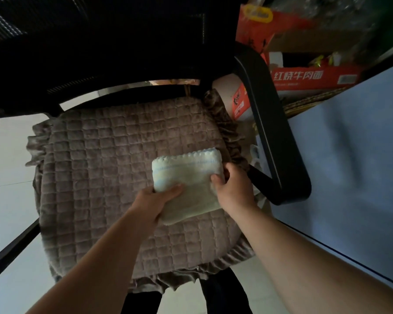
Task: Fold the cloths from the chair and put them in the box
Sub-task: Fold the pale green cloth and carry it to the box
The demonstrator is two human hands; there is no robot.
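1. Box: red cardboard carton on the floor, back right, behind the armrest. Top open, printed lettering on the side. Inside: a few small packets, too blurred to identify. No cloth visible in it.
2. Second red carton above it, yellow handle; contents not visible.
3. Cloth: on the chair seat, right of centre, folded into a thick rectangle. Cream terry, soft pile, pale blue stripes, scalloped far edge.
4. Left hand: clamped on the cloth's near-left corner, thumb on top, fingers hidden under it.
5. Right hand: pinching the cloth's right edge, thumb on top, fingers curled round the side.
6. Cushion: grey-brown plush, quilted in small squares, ruffled border, covers the whole seat.
7. Chair: black mesh back, curved black plastic armrests.
8. Table: pale blue flat top, dark edge, just right of the chair.
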